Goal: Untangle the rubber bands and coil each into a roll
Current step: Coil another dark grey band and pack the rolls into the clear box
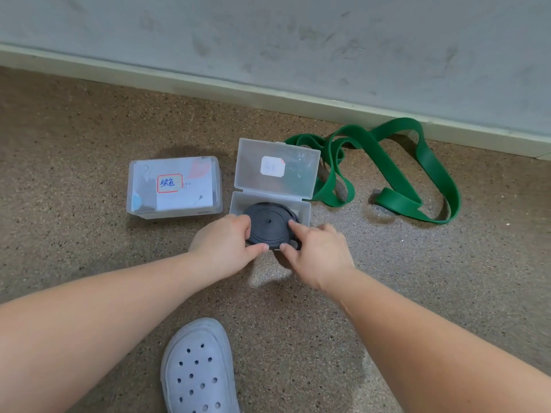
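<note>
A black rubber band wound into a flat roll (269,223) sits at the front rim of an open clear plastic box (301,208), partly inside it. My left hand (228,244) grips the roll's left side with thumb and fingers. My right hand (316,253) grips its right side the same way. The box's hinged lid (275,169) stands open behind, with a white label on it. A long green rubber band (396,171) lies loose and looped on the floor to the right, behind the box.
A shut clear plastic box (174,187) with a red-edged handwritten label lies left of the open one. A grey perforated clog (198,371) is near the bottom edge. A grey wall with a pale skirting board (268,96) runs along the back of the speckled floor.
</note>
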The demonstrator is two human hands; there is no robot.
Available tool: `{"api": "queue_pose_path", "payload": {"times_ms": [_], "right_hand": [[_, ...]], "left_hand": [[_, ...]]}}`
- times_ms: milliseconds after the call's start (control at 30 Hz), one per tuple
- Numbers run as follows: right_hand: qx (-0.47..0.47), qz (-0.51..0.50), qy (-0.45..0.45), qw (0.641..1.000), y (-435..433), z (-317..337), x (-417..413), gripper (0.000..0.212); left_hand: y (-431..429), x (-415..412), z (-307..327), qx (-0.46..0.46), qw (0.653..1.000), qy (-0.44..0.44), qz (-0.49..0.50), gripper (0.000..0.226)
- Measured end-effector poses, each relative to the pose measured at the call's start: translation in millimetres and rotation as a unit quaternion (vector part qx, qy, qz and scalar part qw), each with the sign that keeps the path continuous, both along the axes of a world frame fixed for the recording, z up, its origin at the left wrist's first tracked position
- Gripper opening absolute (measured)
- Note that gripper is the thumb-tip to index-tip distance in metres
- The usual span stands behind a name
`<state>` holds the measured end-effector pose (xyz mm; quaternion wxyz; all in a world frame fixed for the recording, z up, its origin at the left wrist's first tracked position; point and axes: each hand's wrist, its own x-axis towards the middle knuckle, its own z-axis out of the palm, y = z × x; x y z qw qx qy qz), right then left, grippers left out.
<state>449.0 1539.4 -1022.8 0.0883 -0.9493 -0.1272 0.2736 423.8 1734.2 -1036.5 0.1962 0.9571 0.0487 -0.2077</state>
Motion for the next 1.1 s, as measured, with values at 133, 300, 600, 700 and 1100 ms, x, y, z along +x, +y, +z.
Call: {"api": "queue_pose_path", "payload": {"times_ms": [133, 300, 600, 700, 1100], "right_hand": [[0.057, -0.043, -0.045, 0.996, -4, 3, 18, 0.041], [0.179, -0.184, -0.114, 0.960, 0, 7, 60, 0.051], [0.322, -0.326, -0.007, 0.889, 16, 27, 114, 0.071], [0.334, -0.300, -0.046, 0.893, 13, 29, 98, 0.031], [0.276, -0.227, -0.013, 0.934, -11, 4, 11, 0.019]], "left_hand": [[2, 0, 6, 0.004, 1.000, 0.002, -0.007, 0.045], [18, 24, 24, -0.048, 0.996, -0.057, 0.055, 0.034], [44, 90, 58, -0.078, 0.963, -0.202, 0.162, 0.065], [44, 86, 55, -0.027, 0.975, -0.202, 0.084, 0.081], [32, 17, 15, 0.005, 0.980, -0.108, -0.166, 0.056]]}}
